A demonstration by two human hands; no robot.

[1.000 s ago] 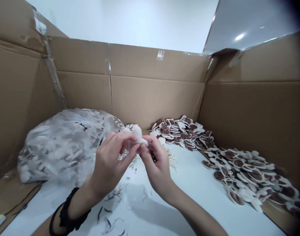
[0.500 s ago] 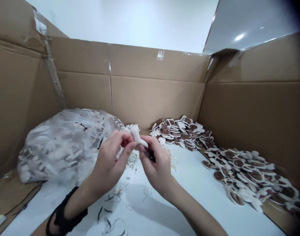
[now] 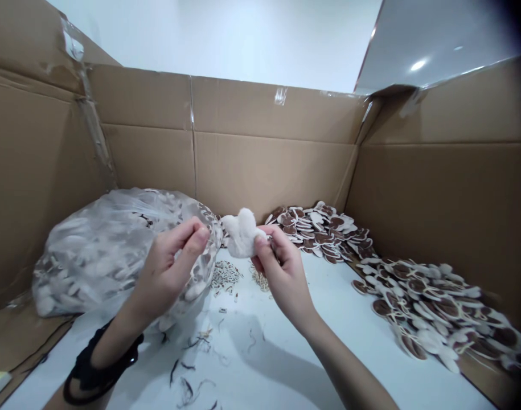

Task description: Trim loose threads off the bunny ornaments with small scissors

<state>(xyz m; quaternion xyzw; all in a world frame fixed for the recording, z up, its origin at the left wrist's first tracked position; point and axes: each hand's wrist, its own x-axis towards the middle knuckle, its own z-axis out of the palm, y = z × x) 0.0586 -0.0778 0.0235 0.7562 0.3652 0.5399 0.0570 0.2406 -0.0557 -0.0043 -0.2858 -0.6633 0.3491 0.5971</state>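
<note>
A white fuzzy fabric piece with rounded lobes [image 3: 242, 234] is pinched at its right edge between the thumb and fingers of my right hand [image 3: 283, 273]. It is held up above the table, its pale side towards me. My left hand [image 3: 172, 262] is off to the left of it, apart from the piece, thumb and fingers pressed together in a pinch. Anything between those fingertips is too small or hidden to make out. Behind my left hand bulges a clear plastic bag [image 3: 110, 245] full of similar pale pieces.
Brown-and-white pieces with cords lie heaped at the back [image 3: 324, 228] and along the right side [image 3: 435, 310]. Small bits form two little piles [image 3: 226, 275] on the white table [image 3: 260, 376]. Dark thread scraps [image 3: 187, 390] lie near the front. Cardboard walls [image 3: 273, 165] enclose three sides.
My hands have moved apart; the left came away from the white piece and shifted left. The piece has been turned so its flat pale face shows, still in my right hand.
</note>
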